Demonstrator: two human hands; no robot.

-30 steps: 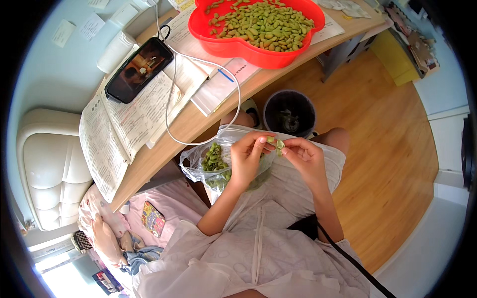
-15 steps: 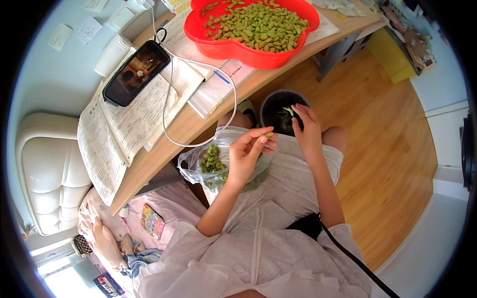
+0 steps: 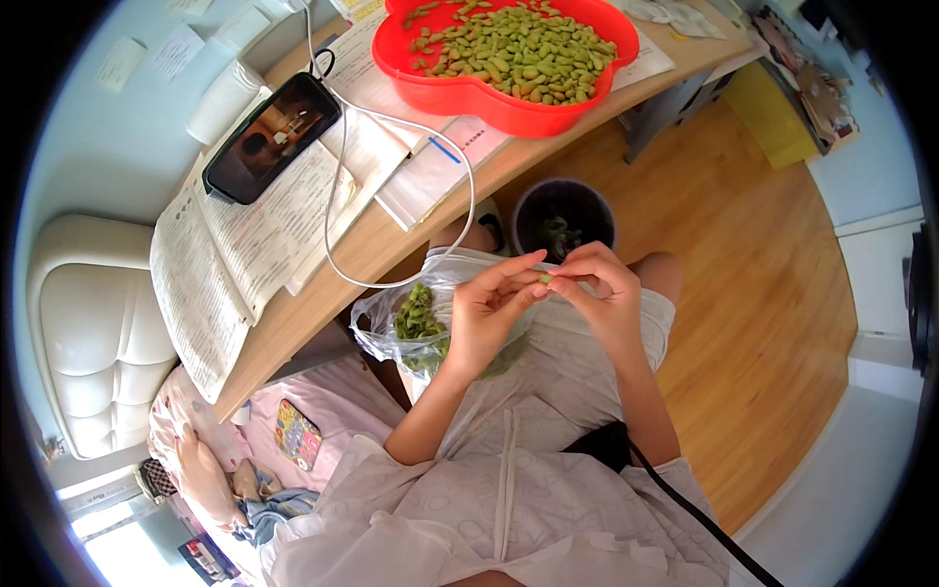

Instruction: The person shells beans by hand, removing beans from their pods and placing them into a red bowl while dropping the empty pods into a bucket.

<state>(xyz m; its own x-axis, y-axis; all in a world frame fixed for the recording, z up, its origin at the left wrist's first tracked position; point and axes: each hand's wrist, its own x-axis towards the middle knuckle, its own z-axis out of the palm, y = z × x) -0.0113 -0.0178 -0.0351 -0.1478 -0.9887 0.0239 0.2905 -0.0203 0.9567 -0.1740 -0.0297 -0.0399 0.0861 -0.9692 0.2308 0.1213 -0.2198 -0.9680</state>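
My left hand (image 3: 492,311) pinches a small green soybean (image 3: 545,280) between thumb and fingers, above my lap. Fingers of my right hand (image 3: 603,296) are closed on the same bean from the other side, so the fingertips of both hands nearly meet. Against my left wrist, a clear plastic bag (image 3: 372,321) rests on my lap with green pods (image 3: 418,315) in it. Just beyond my hands stands a dark bin (image 3: 564,203) with scraps at its bottom. On the desk, a red basin (image 3: 518,115) holds a layer of shelled green soybeans (image 3: 533,49).
A phone (image 3: 274,137) leans on the wooden desk (image 3: 293,318) over open books (image 3: 245,230). Its white cable (image 3: 472,196) loops past the desk edge toward the bag. A patterned phone case (image 3: 297,434) lies on the pink bedding at the lower left.
My right hand has come back from over the bin, where it let go of an empty pod, and now meets my left hand at the soybean. My left hand has barely moved.
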